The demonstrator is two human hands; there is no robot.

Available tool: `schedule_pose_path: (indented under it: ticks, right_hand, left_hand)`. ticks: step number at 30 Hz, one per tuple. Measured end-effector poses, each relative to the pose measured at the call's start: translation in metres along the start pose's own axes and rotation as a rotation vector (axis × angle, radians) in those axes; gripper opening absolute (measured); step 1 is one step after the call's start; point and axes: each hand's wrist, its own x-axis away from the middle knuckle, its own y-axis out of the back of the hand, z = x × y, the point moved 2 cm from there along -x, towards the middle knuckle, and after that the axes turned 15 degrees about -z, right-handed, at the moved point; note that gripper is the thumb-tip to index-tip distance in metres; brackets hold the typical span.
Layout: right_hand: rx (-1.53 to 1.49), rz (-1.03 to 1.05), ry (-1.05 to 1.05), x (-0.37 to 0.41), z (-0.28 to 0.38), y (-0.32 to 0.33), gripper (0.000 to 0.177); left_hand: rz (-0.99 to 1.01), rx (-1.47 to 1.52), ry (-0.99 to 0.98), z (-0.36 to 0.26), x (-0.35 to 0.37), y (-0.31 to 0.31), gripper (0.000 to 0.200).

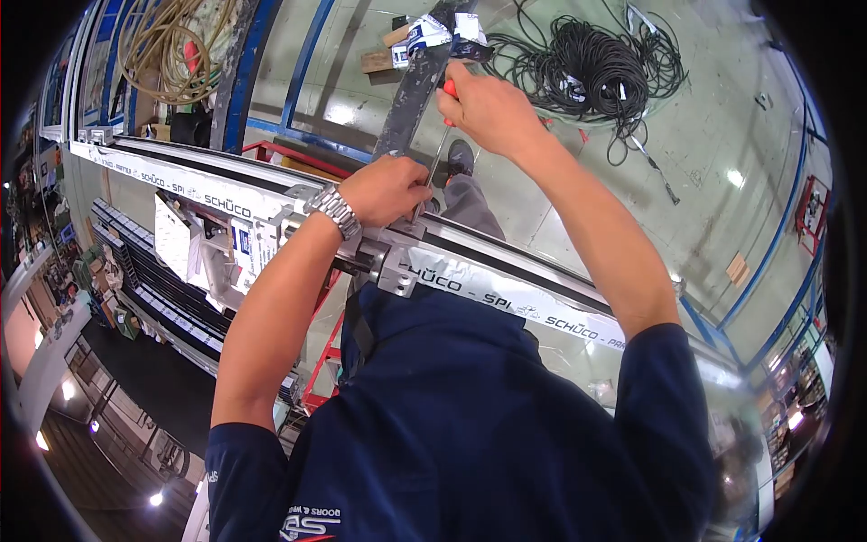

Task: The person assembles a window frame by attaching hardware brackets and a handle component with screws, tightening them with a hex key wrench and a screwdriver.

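My right hand [492,107] is wrapped round the red handle of a screwdriver [450,90]. Its thin shaft slants down toward my left hand [390,191], which rests on top of a long aluminium profile [524,312] covered in white SCHÜCO film. The left fingers are bent and pinched together by the lower end of the shaft; what lies between them is hidden. Just below that hand, a metal hinge-like fitting [395,271] is mounted on the profile. The screwdriver's tip cannot be seen.
A dark bar [408,108] runs away from the profile beneath my hands, with taped white packaging [428,32] at its far end. Coiled black cable [596,72] lies on the floor. Red metal framing [330,361] and blue rails [307,59] stand around. My shoe [460,158] shows below.
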Motion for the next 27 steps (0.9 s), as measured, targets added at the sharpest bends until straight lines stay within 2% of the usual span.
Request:
schedule_pose_path:
  ticks: [2,8,11,13,14,15,16,17,19,21,22,24,25,26,27]
  right_hand:
    - [0.067,0.07,-0.008,-0.005,0.008,0.008,0.038]
    - [0.147,0.033,0.054,-0.013,0.005,-0.003,0.038]
    - [0.069,0.021,0.005,-0.008,0.01,0.005,0.04]
    - [-0.046,-0.243,0.056,0.001,0.016,0.01,0.044]
    - [-0.11,-0.366,0.09,0.005,0.02,0.012,0.047]
    - [-0.124,-0.503,0.097,0.007,0.031,0.029,0.057]
    - [-0.147,-0.711,0.209,0.008,0.037,0.037,0.058]
    - [-0.12,-0.816,0.227,0.016,0.058,0.058,0.058]
    - [-0.141,-0.833,0.248,0.035,0.085,0.083,0.051]
    - [-0.376,-0.626,0.116,0.067,0.096,0.085,0.045]
    - [-0.362,-0.536,0.119,0.082,0.103,0.085,0.041]
    - [-0.254,-0.412,0.195,0.112,0.099,0.07,0.039]
    - [-0.196,-0.362,0.222,0.127,0.097,0.056,0.038]
    - [-0.204,-0.307,0.159,0.142,0.101,0.043,0.037]
    - [-0.204,-0.253,0.091,0.156,0.104,0.03,0.036]
  left_hand:
    - [-0.011,0.032,-0.008,0.002,0.002,-0.001,0.03]
    - [-0.03,0.076,0.017,-0.001,0.002,0.0,0.029]
    - [-0.053,0.077,0.018,-0.007,0.004,0.003,0.03]
    - [-0.062,0.024,-0.02,-0.012,0.004,0.009,0.03]
    - [-0.122,0.138,-0.034,-0.014,0.005,0.014,0.029]
    - [-0.184,0.254,-0.045,-0.018,0.007,0.022,0.028]
    - [-0.247,0.371,-0.052,-0.021,0.012,0.029,0.027]
    - [-0.364,0.407,-0.09,-0.023,0.019,0.039,0.026]
    - [-0.607,0.591,-0.093,-0.038,0.065,0.069,0.026]
    - [-0.905,0.74,-0.107,-0.014,0.128,0.084,0.026]
    - [-1.068,0.887,-0.053,0.006,0.161,0.083,0.025]
    - [-1.345,0.899,0.048,0.076,0.218,0.072,0.024]
    - [-1.417,0.807,0.196,0.118,0.244,0.06,0.024]
    - [-1.474,0.718,0.342,0.164,0.267,0.043,0.024]
    - [-1.483,0.847,0.46,0.219,0.283,0.013,0.024]
